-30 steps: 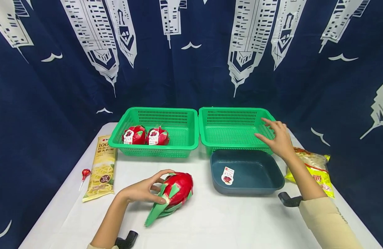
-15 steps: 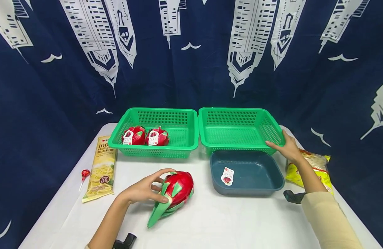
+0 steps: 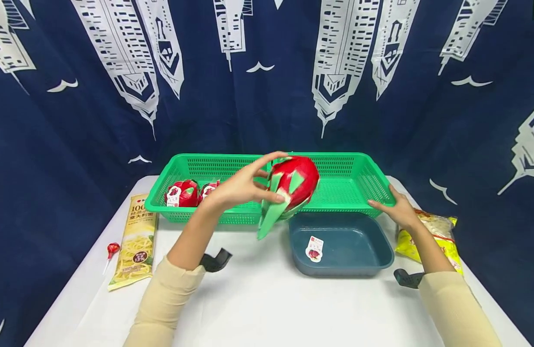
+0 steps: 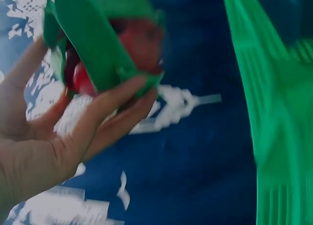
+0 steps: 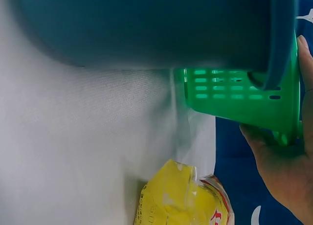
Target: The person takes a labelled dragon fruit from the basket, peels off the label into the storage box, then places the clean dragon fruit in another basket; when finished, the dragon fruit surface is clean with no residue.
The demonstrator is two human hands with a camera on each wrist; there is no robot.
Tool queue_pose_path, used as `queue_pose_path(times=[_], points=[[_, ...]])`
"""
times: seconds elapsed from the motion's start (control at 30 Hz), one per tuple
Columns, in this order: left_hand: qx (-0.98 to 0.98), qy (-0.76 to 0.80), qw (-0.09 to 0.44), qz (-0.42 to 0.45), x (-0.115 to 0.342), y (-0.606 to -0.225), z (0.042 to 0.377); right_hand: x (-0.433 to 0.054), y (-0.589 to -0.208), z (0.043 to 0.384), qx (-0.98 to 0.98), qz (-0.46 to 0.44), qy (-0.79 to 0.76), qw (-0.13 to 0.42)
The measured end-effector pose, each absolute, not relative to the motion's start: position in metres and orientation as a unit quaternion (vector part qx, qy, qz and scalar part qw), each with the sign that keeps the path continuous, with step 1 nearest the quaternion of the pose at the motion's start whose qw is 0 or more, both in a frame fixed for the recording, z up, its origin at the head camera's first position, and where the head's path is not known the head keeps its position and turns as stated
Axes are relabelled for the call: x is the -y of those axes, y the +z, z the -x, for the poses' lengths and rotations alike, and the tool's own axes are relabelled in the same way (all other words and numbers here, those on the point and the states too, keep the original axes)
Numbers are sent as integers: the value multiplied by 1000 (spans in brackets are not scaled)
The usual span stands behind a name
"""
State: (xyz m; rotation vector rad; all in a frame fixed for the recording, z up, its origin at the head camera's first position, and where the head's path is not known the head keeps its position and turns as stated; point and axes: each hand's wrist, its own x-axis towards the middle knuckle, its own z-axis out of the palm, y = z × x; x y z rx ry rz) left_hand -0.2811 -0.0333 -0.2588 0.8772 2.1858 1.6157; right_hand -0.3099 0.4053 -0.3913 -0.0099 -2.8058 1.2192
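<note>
My left hand (image 3: 243, 187) holds a large red dragon fruit (image 3: 300, 179) with green leaf flaps, raised over the place where the two green baskets meet. In the left wrist view, fingers and thumb curl around the fruit (image 4: 144, 44), which is blurred. My right hand (image 3: 399, 207) grips the near right corner of the right green basket (image 3: 342, 189). The right wrist view shows thumb and fingers on either side of that basket's rim (image 5: 296, 107). Two smaller dragon fruits (image 3: 188, 193) with white labels sit in the left green basket (image 3: 173, 215), one partly hidden by my left hand.
A dark blue tub (image 3: 347, 250) with a dragon fruit sticker (image 3: 314, 249) stands before the right basket. A yellow noodle pack (image 3: 134, 241) and a red lollipop (image 3: 113, 248) lie at left. A yellow-and-clear bag (image 3: 438, 236) lies at right. A printed curtain (image 3: 249, 111) hangs behind.
My left hand has lifted the large dragon fruit off the table, up and to the right toward the baskets. My right hand has come down onto the right basket's corner and taken hold.
</note>
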Motion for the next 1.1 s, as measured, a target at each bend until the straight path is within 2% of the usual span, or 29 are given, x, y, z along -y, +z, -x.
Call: queue_pose_path(times=[0.1, 0.3, 0.4, 0.57, 0.77, 0.9, 1.1], points=[[-737, 611, 77, -280, -12, -254, 308, -406, -393, 309, 918, 11, 395, 36], [-740, 626, -124, -213, -110, -276, 368, -408, -395, 310, 917, 22, 395, 41], [-743, 623, -178, -168, -150, -299, 391, -408, -397, 309, 918, 29, 392, 48], [-759, 613, -184, -121, -192, -341, 412, -408, -401, 308, 916, 35, 395, 65], [-782, 607, -118, -78, -209, -378, 415, -408, -403, 306, 917, 56, 387, 73], [-794, 601, -74, -54, -213, -390, 418, -408, -405, 304, 917, 59, 387, 76], [-813, 579, -44, -51, -215, -392, 424, -408, -405, 306, 914, 56, 393, 77]])
